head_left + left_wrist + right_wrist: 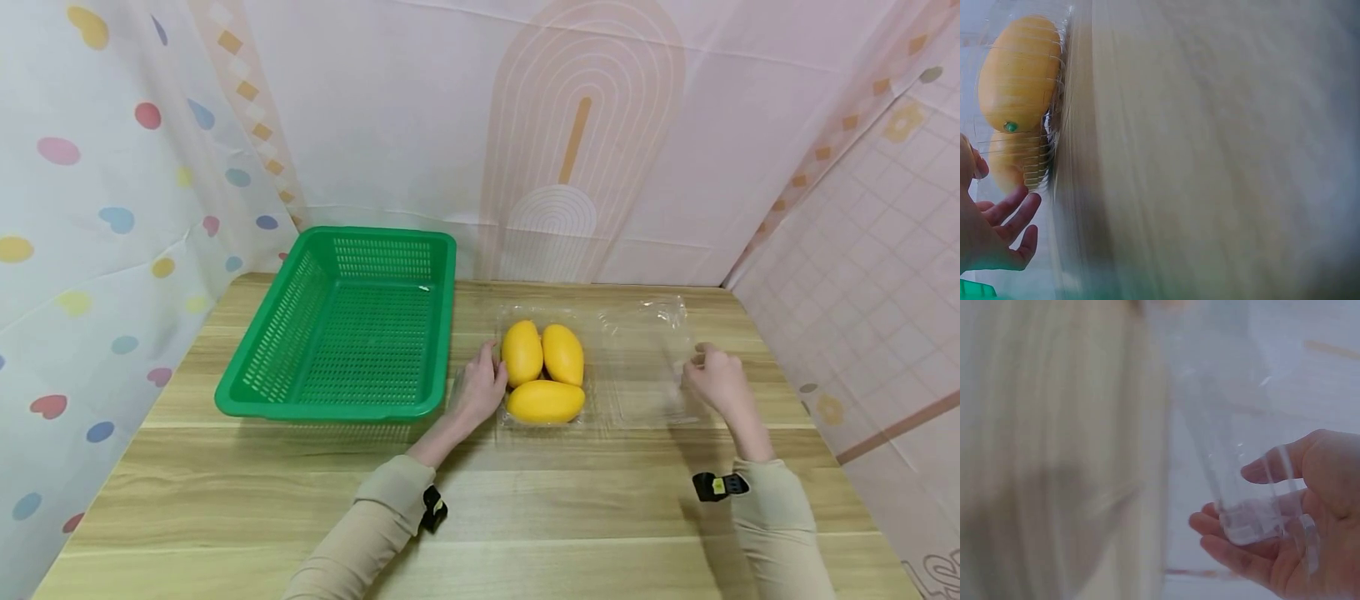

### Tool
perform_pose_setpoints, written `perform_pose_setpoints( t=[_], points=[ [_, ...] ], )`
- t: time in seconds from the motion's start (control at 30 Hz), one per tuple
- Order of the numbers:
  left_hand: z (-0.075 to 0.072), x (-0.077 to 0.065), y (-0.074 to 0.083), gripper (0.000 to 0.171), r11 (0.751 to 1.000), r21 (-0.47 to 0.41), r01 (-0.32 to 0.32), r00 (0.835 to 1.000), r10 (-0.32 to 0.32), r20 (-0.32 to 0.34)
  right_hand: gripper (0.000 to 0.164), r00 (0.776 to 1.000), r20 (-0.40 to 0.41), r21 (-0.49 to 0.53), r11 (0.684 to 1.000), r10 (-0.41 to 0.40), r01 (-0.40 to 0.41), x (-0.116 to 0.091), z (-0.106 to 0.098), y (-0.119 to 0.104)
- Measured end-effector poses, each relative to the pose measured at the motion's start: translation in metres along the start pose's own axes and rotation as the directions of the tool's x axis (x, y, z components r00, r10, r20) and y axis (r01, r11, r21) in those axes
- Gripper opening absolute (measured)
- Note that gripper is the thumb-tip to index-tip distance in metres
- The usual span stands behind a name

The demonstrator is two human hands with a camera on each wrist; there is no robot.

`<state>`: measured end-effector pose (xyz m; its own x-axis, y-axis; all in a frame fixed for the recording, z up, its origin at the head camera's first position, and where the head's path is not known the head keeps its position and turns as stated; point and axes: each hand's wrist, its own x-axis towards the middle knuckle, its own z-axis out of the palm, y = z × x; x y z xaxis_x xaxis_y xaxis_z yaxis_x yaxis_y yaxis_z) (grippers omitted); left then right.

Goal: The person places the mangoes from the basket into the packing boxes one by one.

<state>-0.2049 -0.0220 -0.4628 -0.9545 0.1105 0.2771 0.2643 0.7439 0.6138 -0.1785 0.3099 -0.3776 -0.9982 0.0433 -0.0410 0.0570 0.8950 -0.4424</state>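
Note:
A clear plastic clamshell box (591, 408) lies unfolded on the table, its lid (645, 367) to the right. Three yellow mangoes sit in its base: a left one (522, 353), a right one (563, 355) and a front one (546, 402) lying crosswise. My left hand (477, 387) is at the base's left side, with loosely bent fingertips against the wall in the left wrist view. At the lid's outer edge, my right hand (716, 379) holds the clear plastic between thumb and fingers; the right wrist view shows the lid's corner (1250, 528) within that hand.
A green plastic basket (446, 333) with slotted walls stands left of the box, close to my left forearm. Beneath everything is a wood-grain table (570, 508). Patterned cloth (390, 125) hangs behind the table and along both sides.

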Motion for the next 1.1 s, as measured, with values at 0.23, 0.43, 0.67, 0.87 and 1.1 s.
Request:
perform_pose_setpoints(
  t=[0.23,0.43,0.67,0.87,1.1],
  points=[
    [-0.001,-0.001,0.001,0.037,1.0,-0.007,-0.01,1.0,0.01,-0.017,0.06,0.995,0.1,0.101,0.995,0.017,-0.027,-0.005,-0.025,-0.019],
    [-0.001,0.0,0.001,0.037,1.0,-0.004,-0.012,1.0,0.012,-0.02,0.073,0.987,0.158,0.262,0.965,-0.04,-0.003,-0.012,-0.041,-0.035],
    [0.0,0.0,0.0,0.038,1.0,-0.02,0.01,1.0,-0.01,0.004,0.065,0.97,0.098,0.474,0.867,-0.224,0.153,-0.011,-0.046,-0.046],
    [-0.001,0.0,0.001,0.037,1.0,-0.026,0.017,1.0,-0.016,0.012,0.06,0.96,0.076,0.502,0.842,-0.268,0.196,-0.005,-0.024,-0.054],
    [-0.002,0.001,0.001,0.038,0.998,-0.042,0.041,0.999,-0.04,0.027,0.054,0.975,0.049,0.399,0.899,-0.219,0.182,0.008,0.013,-0.057]
  ],
)
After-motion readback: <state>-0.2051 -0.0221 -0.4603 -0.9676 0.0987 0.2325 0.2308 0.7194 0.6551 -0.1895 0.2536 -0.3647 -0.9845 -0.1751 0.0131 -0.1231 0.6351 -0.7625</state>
